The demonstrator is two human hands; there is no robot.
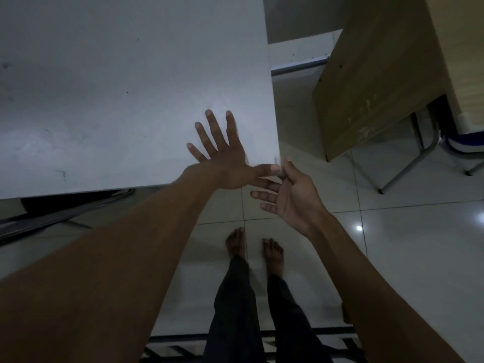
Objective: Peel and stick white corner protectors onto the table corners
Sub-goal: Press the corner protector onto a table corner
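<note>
**Inspector:** Starting at the left. The grey table (117, 87) top is bare apart from scuffs, and its near edge runs toward the corner. The left hand (225, 163) lies with fingers spread over the top beside that corner, its thumb reaching right to the corner itself.

**Assistant:** And the corner protector (278, 161)?

**Inspector:** A small pale, nearly clear piece at the corner, pinched between the left thumb and the right hand's (290, 195) thumb and forefinger; the other right fingers hang loose and apart. Whether the backing is off, I cannot tell.

**Assistant:** Risks?

**Inspector:** In my judgement, three. The piece may seat crooked if pressed before both faces meet the corner squarely. The adhesive may catch a fingertip and lift away on release. Dim light and a translucent part make alignment hard to check.

**Assistant:** Room to work?

**Inspector:** Ample. Open tiled floor (392, 244) lies below and right of the corner. A wooden panel (379, 82) and chair legs (408, 163) stand further right, well apart from the hands.
</note>
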